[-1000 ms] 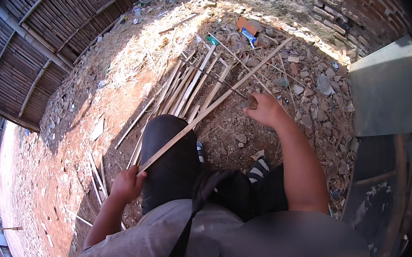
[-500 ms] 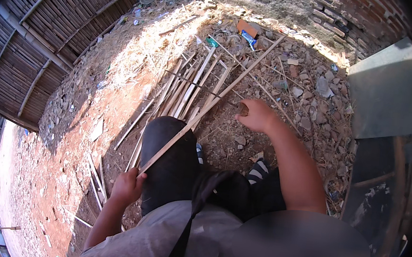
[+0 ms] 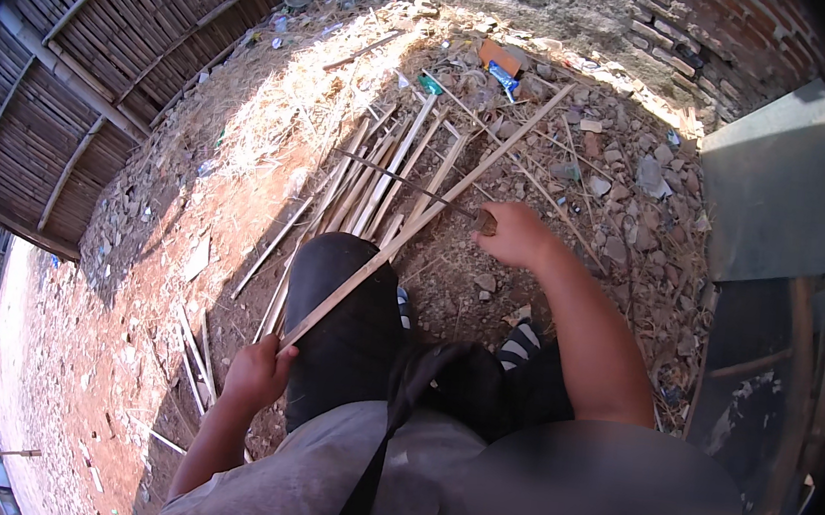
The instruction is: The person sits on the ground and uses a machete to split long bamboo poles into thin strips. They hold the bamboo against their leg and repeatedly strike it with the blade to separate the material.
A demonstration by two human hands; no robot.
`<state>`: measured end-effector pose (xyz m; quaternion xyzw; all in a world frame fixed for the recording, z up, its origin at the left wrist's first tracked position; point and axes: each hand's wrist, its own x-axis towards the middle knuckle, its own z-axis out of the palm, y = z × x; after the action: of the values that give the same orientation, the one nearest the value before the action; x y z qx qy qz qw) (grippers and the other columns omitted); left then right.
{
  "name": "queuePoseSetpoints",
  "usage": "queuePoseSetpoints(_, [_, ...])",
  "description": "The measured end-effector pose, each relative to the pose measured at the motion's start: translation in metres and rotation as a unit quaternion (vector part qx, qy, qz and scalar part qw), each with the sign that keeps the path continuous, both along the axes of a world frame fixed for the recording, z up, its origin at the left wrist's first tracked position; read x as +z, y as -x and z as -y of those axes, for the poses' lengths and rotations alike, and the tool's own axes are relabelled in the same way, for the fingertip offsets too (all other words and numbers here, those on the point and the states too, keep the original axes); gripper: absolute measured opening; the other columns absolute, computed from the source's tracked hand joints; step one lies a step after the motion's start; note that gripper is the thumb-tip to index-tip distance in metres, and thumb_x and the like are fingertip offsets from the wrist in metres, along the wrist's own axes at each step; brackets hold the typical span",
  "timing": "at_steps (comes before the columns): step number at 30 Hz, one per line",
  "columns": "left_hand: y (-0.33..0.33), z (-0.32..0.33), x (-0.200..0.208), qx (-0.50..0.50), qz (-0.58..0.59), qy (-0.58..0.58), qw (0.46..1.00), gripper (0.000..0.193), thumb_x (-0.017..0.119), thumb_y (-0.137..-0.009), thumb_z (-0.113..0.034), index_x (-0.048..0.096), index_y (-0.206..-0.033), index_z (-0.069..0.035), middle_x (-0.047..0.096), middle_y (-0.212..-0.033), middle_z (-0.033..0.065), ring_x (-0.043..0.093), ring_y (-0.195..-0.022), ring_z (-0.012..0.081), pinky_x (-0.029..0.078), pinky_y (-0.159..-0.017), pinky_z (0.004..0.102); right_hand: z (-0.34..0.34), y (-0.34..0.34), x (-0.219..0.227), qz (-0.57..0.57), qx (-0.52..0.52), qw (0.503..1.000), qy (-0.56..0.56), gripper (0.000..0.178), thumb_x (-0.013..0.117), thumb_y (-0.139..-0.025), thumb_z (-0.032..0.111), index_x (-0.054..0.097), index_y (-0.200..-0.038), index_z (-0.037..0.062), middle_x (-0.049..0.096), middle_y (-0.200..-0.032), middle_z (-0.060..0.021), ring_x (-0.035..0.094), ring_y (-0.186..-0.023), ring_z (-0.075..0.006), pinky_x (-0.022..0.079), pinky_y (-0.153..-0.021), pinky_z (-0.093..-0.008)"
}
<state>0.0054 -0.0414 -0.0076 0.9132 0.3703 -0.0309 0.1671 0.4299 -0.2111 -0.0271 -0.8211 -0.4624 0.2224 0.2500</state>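
A long, pale wooden strip (image 3: 380, 258) slants away from me across my left thigh, its far end over the rubble. My left hand (image 3: 260, 370) is closed round its near end. In my right hand (image 3: 517, 234), fingers wrapped, is the grip of a long-bladed tool (image 3: 411, 179) with a thin, dark blade pointing left. This blade crosses the strip near its middle; whether the two touch I cannot tell. Seen almost edge-on, it could be a saw or a machete. Beyond my left knee lies a loose pile of wooden strips (image 3: 389, 170).
Stones and broken brick (image 3: 629, 205) cover the ground ahead and right. A bamboo-slat wall (image 3: 70, 71) rises at the left, a brick wall (image 3: 520, 2) at the back. On the right leans a grey-green panel (image 3: 782, 186). More thin sticks (image 3: 191, 355) lie left of my left arm.
The blade has turned slightly, its tip a little lower in the picture. Both hands keep their hold, and the strip stays across my thigh. The whole view has shifted a touch.
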Motion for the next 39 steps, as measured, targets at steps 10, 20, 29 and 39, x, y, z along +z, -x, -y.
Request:
queuePoseSetpoints(10, [0.003, -0.003, -0.001, -0.023, 0.023, 0.005, 0.999, 0.04, 0.057, -0.1, -0.039, 0.053, -0.085, -0.001, 0.062, -0.07, 0.0274, 0.063, -0.072, 0.0506, 0.047, -0.064, 0.0589, -0.006, 0.01, -0.004, 0.033, 0.071, 0.997, 0.021, 0.03, 0.073, -0.08, 0.028, 0.07, -0.102, 0.0075, 0.071, -0.097, -0.0199, 0.067, -0.095, -0.0396, 0.054, -0.084, -0.0483])
queuePoseSetpoints(20, [0.001, -0.001, -0.001, -0.016, 0.008, -0.002, 1.0, 0.04, 0.056, -0.1, -0.039, 0.054, -0.086, -0.001, 0.062, -0.071, 0.0266, 0.063, -0.073, 0.0501, 0.047, -0.064, 0.0585, -0.003, 0.026, 0.0, 0.031, 0.057, 0.998, 0.003, 0.035, 0.073, -0.082, 0.029, 0.069, -0.109, 0.0062, 0.07, -0.099, -0.0221, 0.067, -0.097, -0.0407, 0.054, -0.086, -0.0484])
queuePoseSetpoints(29, [-0.001, -0.002, -0.001, -0.003, -0.004, -0.01, 1.0, 0.042, 0.057, -0.099, -0.041, 0.053, -0.086, -0.002, 0.063, -0.071, 0.026, 0.063, -0.073, 0.0496, 0.047, -0.065, 0.0586, -0.01, 0.01, -0.012, 0.004, 0.065, 0.998, 0.006, 0.038, 0.075, -0.08, 0.033, 0.07, -0.107, 0.0066, 0.07, -0.101, -0.0211, 0.067, -0.099, -0.0399, 0.054, -0.086, -0.0475])
queuePoseSetpoints(39, [0.004, -0.002, -0.017, -0.01, 0.007, -0.024, 1.0, 0.037, 0.058, -0.099, -0.037, 0.052, -0.086, -0.002, 0.062, -0.071, 0.0264, 0.062, -0.073, 0.0507, 0.047, -0.065, 0.0585, 0.0, 0.041, 0.037, 0.041, 0.106, 0.993, 0.036, 0.035, 0.076, -0.079, 0.031, 0.071, -0.103, 0.0066, 0.071, -0.094, -0.0184, 0.068, -0.093, -0.0381, 0.054, -0.081, -0.0458])
